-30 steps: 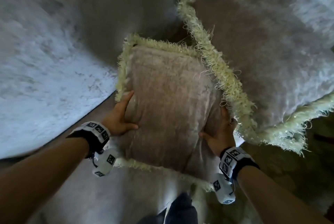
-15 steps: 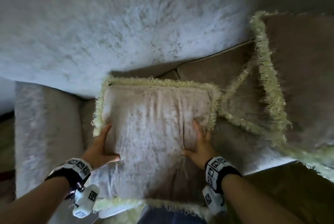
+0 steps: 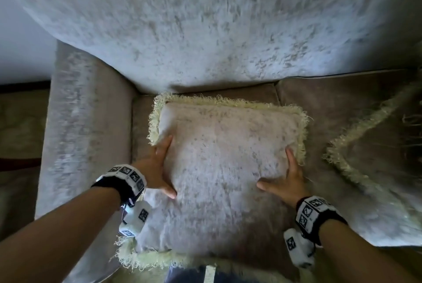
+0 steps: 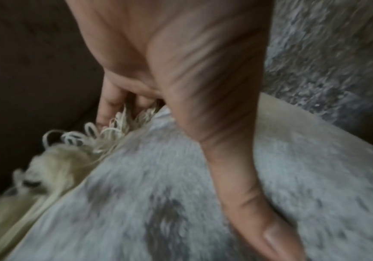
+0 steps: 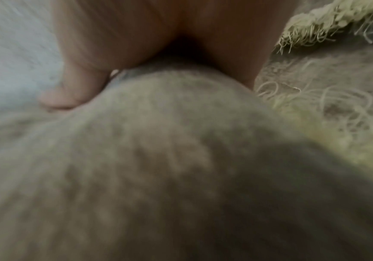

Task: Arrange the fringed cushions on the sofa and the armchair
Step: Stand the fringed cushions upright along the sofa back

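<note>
I hold a pale grey velvet cushion (image 3: 223,164) with a cream fringe by its two sides, over the sofa seat (image 3: 319,91) near the left armrest. My left hand (image 3: 163,168) grips its left edge, thumb on the top face and fingers tucked behind the fringe (image 4: 114,127). My right hand (image 3: 286,175) grips the right edge the same way, with its thumb (image 5: 69,95) pressed into the fabric. A second fringed cushion (image 3: 376,145) lies on the seat to the right, partly cut off by the frame edge.
The sofa backrest (image 3: 205,31) fills the top of the head view. The left armrest (image 3: 86,123) runs beside the held cushion. Patterned floor (image 3: 20,134) lies beyond the armrest. A pale wall (image 3: 20,43) shows at the upper left.
Both hands have carried the cushion left, away from the second cushion, to the sofa's left end by the armrest. The grip on both sides is the same.
</note>
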`<move>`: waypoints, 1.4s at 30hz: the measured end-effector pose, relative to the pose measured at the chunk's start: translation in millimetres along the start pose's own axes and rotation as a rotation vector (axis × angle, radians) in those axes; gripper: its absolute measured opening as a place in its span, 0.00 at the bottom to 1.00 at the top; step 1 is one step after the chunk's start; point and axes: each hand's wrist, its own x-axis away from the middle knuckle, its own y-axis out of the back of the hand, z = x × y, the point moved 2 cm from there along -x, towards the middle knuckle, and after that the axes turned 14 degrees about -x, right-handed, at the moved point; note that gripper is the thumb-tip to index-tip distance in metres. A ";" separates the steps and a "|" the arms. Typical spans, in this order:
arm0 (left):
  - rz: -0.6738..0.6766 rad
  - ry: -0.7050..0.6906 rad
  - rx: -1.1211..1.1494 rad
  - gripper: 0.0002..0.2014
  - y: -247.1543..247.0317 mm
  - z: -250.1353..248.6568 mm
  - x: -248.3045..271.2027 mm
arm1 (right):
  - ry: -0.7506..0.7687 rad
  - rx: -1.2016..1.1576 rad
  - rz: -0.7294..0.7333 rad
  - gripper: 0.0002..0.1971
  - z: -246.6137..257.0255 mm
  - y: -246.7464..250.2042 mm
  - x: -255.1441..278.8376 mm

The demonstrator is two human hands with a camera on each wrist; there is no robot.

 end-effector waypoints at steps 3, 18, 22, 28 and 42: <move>0.008 -0.038 -0.081 0.82 8.1 4.0 -9.6 | -0.021 0.029 -0.022 0.72 1.7 -4.4 -1.0; -0.242 -0.286 0.550 0.64 60.4 33.6 14.5 | 0.258 0.084 -0.179 0.51 110.5 4.6 13.7; -0.463 -0.238 0.549 0.63 105.5 43.2 27.3 | 0.438 0.067 -0.184 0.50 167.4 8.4 3.0; -0.782 -0.118 0.560 0.65 143.9 50.1 40.9 | 0.627 -0.030 -0.218 0.49 223.3 3.8 -13.7; -0.945 0.191 0.114 0.56 117.4 74.4 9.1 | 0.721 0.337 -0.273 0.44 208.4 -15.7 -55.0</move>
